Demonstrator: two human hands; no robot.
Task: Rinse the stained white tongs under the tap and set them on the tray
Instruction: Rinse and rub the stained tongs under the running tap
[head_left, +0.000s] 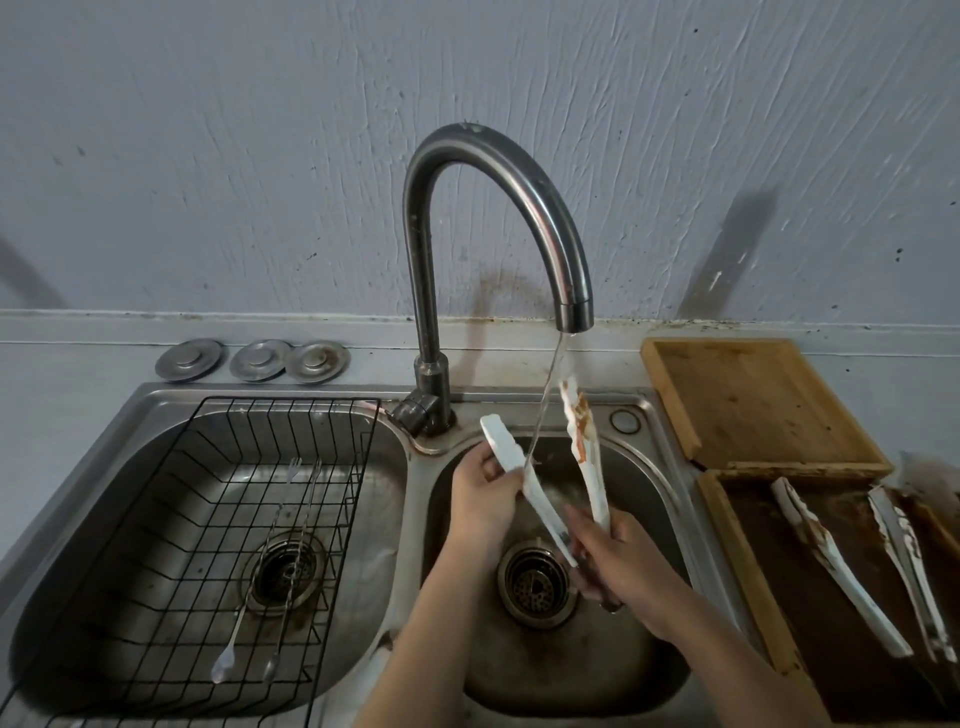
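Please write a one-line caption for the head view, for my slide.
Both hands hold stained white tongs open under the running tap.

Both hands, left (480, 499) and right (618, 558), hold stained white tongs (582, 441) under the running tap (498, 208).

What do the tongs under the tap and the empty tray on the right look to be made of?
Tongs: probably white plastic or coated metal, with a matte, opaque surface and a brown stain on one arm; the picture alone cannot settle which. Tray: wood, likely bamboo, with visible grain, a yellow-brown raised rim and a worn, unglossy finish.
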